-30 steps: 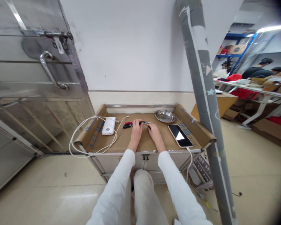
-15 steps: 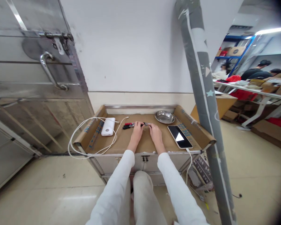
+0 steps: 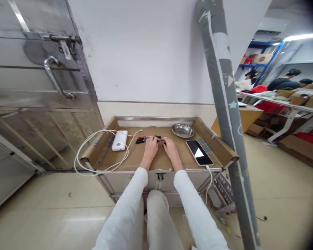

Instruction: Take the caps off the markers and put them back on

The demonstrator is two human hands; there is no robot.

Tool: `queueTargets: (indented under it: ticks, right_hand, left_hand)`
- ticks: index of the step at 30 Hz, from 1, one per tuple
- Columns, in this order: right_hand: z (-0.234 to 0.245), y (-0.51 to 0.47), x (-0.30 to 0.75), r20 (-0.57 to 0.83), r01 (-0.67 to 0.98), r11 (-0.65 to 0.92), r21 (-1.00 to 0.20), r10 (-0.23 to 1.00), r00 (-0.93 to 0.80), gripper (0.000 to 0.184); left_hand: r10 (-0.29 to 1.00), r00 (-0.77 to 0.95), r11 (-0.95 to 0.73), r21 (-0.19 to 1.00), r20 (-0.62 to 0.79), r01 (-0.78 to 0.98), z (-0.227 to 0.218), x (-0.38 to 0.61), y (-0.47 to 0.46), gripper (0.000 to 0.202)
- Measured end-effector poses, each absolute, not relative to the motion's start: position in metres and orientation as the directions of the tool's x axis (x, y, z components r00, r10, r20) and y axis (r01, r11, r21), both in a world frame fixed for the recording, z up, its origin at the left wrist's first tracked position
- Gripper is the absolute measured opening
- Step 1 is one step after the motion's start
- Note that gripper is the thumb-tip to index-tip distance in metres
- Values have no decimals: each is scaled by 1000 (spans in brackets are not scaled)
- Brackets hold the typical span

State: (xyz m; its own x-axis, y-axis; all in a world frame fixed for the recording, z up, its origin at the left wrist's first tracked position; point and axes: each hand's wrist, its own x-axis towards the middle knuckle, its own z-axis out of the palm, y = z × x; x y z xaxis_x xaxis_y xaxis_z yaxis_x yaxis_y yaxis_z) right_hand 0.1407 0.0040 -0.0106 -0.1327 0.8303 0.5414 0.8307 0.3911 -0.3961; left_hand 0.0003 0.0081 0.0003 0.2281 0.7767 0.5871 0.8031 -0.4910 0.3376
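Resting side by side on the brown cardboard-lined tabletop (image 3: 135, 158), the left hand (image 3: 150, 146) and right hand (image 3: 170, 147) are touching the red and black pens (image 3: 145, 139), fingers curled; I cannot tell if they are gripping.

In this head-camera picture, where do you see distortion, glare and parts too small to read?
Head view: wide-lens bending tilts the grey pole and steel door; glare flashes on the phone; the pens at the left hand and right hand are too small to read.
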Motion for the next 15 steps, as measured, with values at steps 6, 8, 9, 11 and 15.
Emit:
queueTargets:
  ticks: [6, 8, 9, 11, 15]
  right_hand:
    - [-12, 4, 139, 547, 889, 299, -348, 834, -66, 30]
    - [-12, 3, 139, 542, 916, 238, -323, 840, -27, 31]
    - [-12, 3, 140, 539, 924, 217, -316, 842, -14, 30]
    - [-13, 2, 140, 532, 930, 203, -307, 847, -9, 29]
    - [-15, 5, 141, 525, 922, 242, -302, 850, -51, 27]
  left_hand:
    - [782, 346, -561, 344, 519, 753, -5, -5, -4, 29]
    - [784, 361, -569, 352, 506, 743, -7, -3, 0, 24]
    - [786, 360, -569, 358, 503, 740, -8, -2, 2, 21]
    - [792, 355, -564, 372, 496, 737, -8, -1, 6, 15]
    - [811, 336, -539, 389, 479, 747, -5, 2, 10, 11]
